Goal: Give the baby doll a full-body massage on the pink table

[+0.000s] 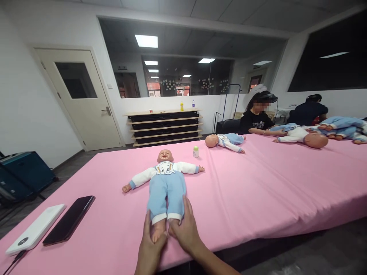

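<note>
A baby doll lies face up on the pink tablecloth, its arms spread wide and its feet toward me. It wears a white top with an animal face on the chest and light blue trousers with white cuffs. My left hand is closed around the doll's foot on the left, thumb across it and fingers along the outer side. Around the other foot, my right hand is closed, its fingers lying against the trouser leg. That foot is mostly hidden by the hand. Beyond the doll's outstretched arm stands a small white bottle with a green cap.
A black phone and a white power bank with a cable lie at left on the pink table. A second doll lies farther back. At right, a person handles another doll near several piled dolls.
</note>
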`<state>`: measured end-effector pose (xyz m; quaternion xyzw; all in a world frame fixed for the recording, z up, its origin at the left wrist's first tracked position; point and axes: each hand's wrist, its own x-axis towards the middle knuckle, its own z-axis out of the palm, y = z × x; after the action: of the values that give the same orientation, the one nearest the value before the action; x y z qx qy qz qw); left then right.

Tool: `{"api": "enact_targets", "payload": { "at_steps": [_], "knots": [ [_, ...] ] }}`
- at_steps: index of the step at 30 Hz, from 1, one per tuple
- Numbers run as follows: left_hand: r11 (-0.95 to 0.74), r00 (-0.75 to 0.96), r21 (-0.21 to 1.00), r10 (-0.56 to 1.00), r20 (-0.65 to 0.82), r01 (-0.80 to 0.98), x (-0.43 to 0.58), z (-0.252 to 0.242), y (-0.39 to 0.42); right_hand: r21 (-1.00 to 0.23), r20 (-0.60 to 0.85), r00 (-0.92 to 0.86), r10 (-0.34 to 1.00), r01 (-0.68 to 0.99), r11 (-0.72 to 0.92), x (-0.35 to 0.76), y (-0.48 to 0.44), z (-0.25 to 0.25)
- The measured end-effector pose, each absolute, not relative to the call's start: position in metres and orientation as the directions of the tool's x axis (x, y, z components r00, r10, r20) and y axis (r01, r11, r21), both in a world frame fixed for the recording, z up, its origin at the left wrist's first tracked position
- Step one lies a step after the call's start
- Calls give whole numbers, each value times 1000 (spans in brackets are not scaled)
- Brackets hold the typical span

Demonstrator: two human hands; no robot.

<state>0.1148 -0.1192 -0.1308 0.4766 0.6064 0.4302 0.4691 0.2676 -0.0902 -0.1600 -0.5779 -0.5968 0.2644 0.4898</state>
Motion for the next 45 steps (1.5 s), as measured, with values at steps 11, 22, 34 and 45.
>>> {"api": "enact_targets", "payload": {
  "at_steps": [11, 22, 34, 45],
  "knots": [
    [-57, -27, 583, 991, 134, 810, 121, -140, -116, -672, 469, -75, 880, 616, 411, 265, -106, -164],
    [-177, 149, 299, 982, 114, 938, 124, -144, -119, -626, 573, -66, 817, 608, 488, 265, -97, -186],
    [-206, 110, 396, 962, 250, 895, 117, -160, -128, -661, 480, -67, 875, 628, 410, 263, -101, -177],
    [-286, 188, 344, 938, 292, 895, 112, -159, -123, -649, 419, -54, 906, 681, 341, 259, -98, -178]
  ]
}}
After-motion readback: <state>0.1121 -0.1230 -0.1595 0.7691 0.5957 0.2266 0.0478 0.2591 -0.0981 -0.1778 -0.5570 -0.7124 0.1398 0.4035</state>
